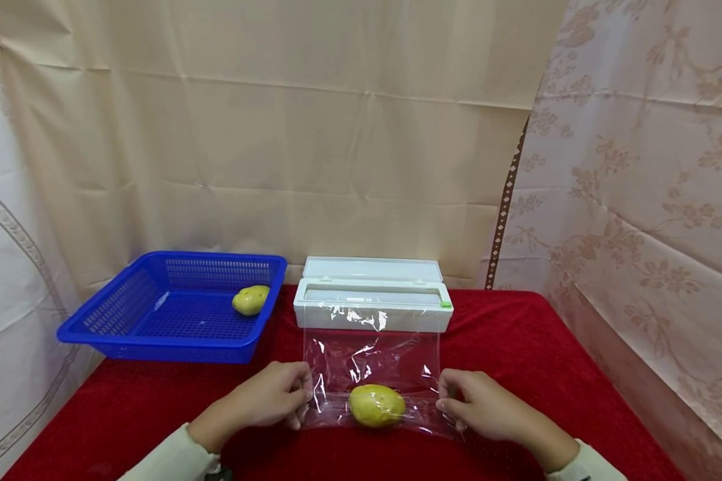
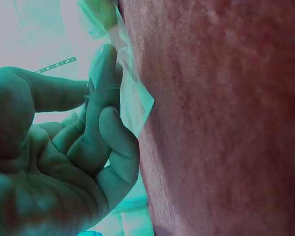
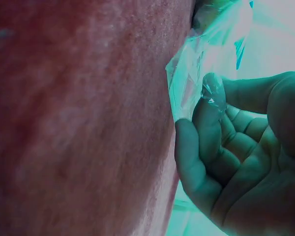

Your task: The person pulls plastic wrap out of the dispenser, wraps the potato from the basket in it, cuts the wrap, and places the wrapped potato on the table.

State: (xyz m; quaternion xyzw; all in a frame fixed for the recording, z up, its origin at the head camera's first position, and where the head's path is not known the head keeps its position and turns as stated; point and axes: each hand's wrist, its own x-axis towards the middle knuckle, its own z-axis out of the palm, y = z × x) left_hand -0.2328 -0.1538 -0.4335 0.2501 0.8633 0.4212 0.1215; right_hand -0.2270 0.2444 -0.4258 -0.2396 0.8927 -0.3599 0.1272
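A sheet of cling film [image 1: 367, 357] stretches toward me from the white dispenser box [image 1: 373, 316], whose lid stands raised. Near the film's front edge sits a yellow-green oval fruit [image 1: 377, 405], mango-like in look, with shiny film against it; how far the film covers it I cannot tell. My left hand [image 1: 277, 394] pinches the film's left side between thumb and finger, left of the fruit. On the other side my right hand [image 1: 484, 406] pinches the film's right side. Both wrist views show film [image 2: 135, 98] at the fingertips, close above the red cloth.
A blue plastic basket [image 1: 174, 342] stands at the back left with a second yellow-green fruit [image 1: 251, 300] inside. Red cloth [image 1: 517, 347] covers the table. A beige curtain [image 1: 265, 133] hangs behind, and a floral curtain [image 1: 650, 187] at the right.
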